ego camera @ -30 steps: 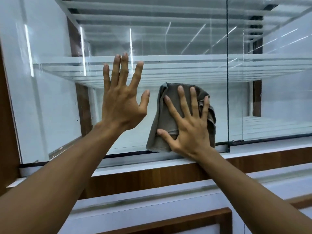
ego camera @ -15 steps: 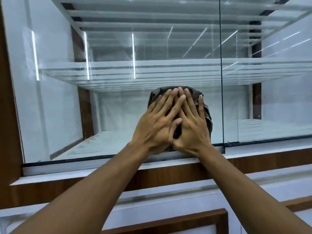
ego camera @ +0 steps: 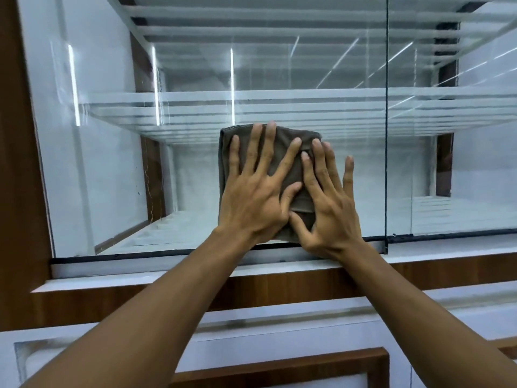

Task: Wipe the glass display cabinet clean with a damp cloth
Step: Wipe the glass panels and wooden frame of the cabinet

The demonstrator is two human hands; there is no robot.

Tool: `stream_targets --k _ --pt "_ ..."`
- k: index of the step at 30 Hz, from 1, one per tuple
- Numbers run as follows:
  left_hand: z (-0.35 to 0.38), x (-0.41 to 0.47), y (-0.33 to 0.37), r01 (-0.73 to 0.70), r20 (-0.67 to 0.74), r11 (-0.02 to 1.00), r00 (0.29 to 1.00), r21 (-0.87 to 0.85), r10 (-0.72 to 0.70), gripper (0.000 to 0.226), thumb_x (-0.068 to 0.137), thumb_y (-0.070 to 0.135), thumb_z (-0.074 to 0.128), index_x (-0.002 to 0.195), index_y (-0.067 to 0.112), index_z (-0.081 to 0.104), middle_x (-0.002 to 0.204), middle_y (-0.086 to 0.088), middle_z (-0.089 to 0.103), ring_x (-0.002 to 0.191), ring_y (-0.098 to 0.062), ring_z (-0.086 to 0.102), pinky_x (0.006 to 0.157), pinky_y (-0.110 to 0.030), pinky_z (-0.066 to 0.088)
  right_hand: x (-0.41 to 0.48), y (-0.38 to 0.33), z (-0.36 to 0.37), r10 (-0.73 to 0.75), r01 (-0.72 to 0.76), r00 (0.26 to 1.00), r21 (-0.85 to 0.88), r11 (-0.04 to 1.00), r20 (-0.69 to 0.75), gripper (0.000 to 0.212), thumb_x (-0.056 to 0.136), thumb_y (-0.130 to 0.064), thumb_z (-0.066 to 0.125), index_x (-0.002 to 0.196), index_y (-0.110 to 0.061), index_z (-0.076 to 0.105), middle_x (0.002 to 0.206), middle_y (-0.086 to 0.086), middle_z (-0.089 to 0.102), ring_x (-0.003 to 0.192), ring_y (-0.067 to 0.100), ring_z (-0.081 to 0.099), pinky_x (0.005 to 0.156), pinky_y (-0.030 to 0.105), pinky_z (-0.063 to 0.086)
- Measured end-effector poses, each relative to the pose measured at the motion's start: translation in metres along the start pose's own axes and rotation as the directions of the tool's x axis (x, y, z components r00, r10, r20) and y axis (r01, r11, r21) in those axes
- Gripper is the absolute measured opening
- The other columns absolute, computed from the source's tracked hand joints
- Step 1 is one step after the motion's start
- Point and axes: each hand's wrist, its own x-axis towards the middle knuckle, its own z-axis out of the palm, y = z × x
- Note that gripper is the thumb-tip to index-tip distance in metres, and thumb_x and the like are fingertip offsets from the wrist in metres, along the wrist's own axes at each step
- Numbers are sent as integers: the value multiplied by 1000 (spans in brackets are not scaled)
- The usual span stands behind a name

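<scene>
Presses cloth (ego camera: 281,148) flat on glass (ego camera: 106,169) at centre, just above bottom rail (ego camera: 167,254), under left hand (ego camera: 251,197) and right hand (ego camera: 327,211), fingers straight and spread. Seam (ego camera: 387,135) at 3 o'clock, shelf (ego camera: 307,102) behind at 12, wood frame (ego camera: 16,163) at 9.

Grey-brown cloth (ego camera: 307,135), apparently folded, flat against lower cabinet glass (ego camera: 195,177).

Folded brown cloth (ego camera: 291,170) lies flat against the cabinet's glass pane (ego camera: 195,177).

A shop, likely: glass display cabinet (ego camera: 279,79) (bare glass shelves (ego camera: 279,96)), wood trim (ego camera: 279,287).
</scene>
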Motion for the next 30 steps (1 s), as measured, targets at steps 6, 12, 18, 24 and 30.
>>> stream_targets --k 6,12,18,24,30 --pt "-2 -10 -19 -3 -41 999 999 51 5 72 103 56 37 167 28 18 174 -19 5 162 -37 0 129 -61 -4 5 -8 5 -6 12 999 -152 988 40 103 83 -64 53 167 -16 16 174 21 6 161 44 1 122 76 -3" --pt "4 -23 -3 53 -28 998 998 24 -52 68 105 52 33 167 29 16 174 -20 4 161 -42 -1 126 -66 -5 3 -8 7 -6 9 1000 -131 991 23 102 84 -59 53 166 -11 17 173 23 8 161 42 5 120 78 2" --pt "-19 -51 -72 168 -10 978 986 126 -168 86 98 75 27 168 28 14 174 -21 0 161 -42 -3 124 -72 -1 5 -12 9 18 -14 999 -144 989 27 90 93 -73 42 165 -21 28 172 24 14 160 46 9 119 80 -2" --pt "-17 -41 -53 222 32 972 974 84 -225 85 97 75 28 168 33 6 171 -28 -9 157 -52 -11 118 -79 -8 19 -52 28 57 -59 998 -55 997 -34 72 101 -48 40 164 -19 22 173 19 16 161 40 8 124 73 -2" --pt "-30 -73 -111 122 31 977 991 177 -129 84 98 77 31 168 32 14 174 -19 0 161 -42 -3 121 -76 1 19 -68 37 64 -66 997 -71 995 -33 75 100 -53 41 166 -22 22 174 19 14 161 41 8 120 78 -3"
